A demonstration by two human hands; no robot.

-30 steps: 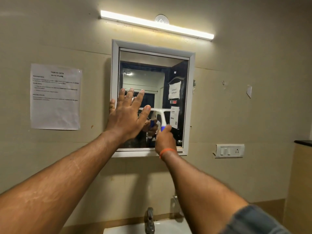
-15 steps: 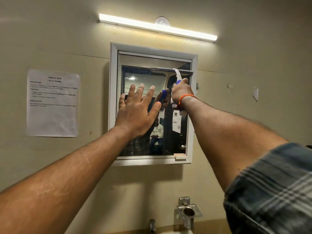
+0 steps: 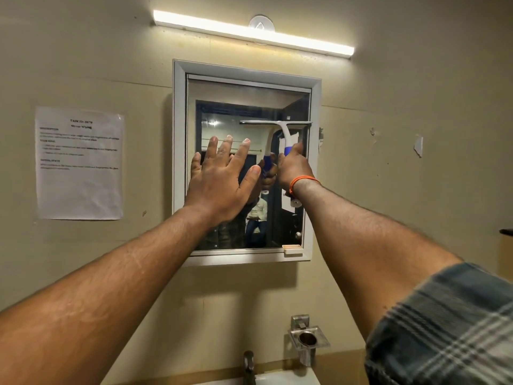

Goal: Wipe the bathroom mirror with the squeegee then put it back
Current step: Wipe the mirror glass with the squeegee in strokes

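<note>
Your right hand (image 3: 294, 168) is holding the squeegee (image 3: 280, 132) by its blue and white handle. Its blade is lying flat across the right side of the mirror (image 3: 249, 107), about halfway up the glass. Your left hand (image 3: 222, 179) is pressing on the left part of the mirror, fingers spread wide and holding nothing.

Wall (image 3: 388, 190) with mirror (image 3: 222, 107), paper sheet (image 3: 79, 176).

Squeegee (image 3: 280, 126) on mirror (image 3: 244, 107) upper right; paper (image 3: 79, 162) left.
</note>
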